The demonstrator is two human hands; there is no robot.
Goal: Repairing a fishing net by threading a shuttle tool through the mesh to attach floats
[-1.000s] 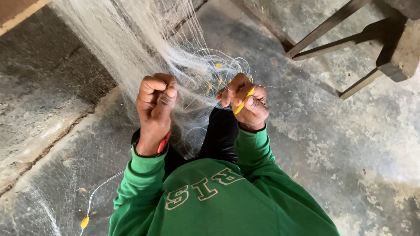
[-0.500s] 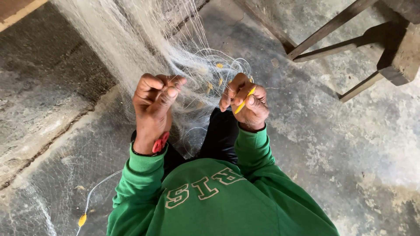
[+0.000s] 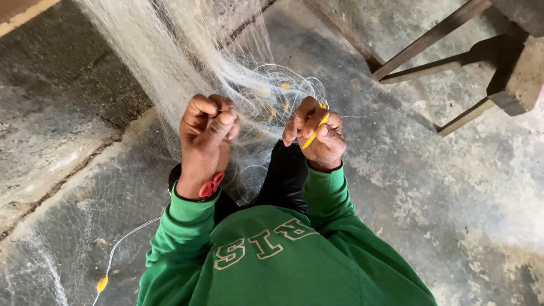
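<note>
hands gripping fine net over a concrete floor

net (image 3: 170, 62), pale and very fine, hangs down from the upper left and gathers into a bunch between the two hands. left hand (image 3: 207, 127) is clenched into a fist around a pinch of the mesh, thumb pressed over the curled fingers, knuckles turned up. a red band (image 3: 211, 186) sits at its wrist, just above the green sleeve (image 3: 184, 226). right hand (image 3: 315, 136) is closed on a slim yellow tool (image 3: 315, 130), which lies slantwise across the fingers; the same hand touches the bunched mesh at its fingertips. the hands are near each other but apart, with the net spanning the gap.

small yellow floats (image 3: 285, 86) show in the tangle just behind the right hand, among loops of clear line. more net spreads flat over the floor (image 3: 453, 187) at lower left, where a thin line ends in another yellow float (image 3: 102, 282). dark trousers (image 3: 289, 178) show between the forearms. wooden legs of a bench (image 3: 453, 62) stand at the upper right, well apart from the hands.
</note>
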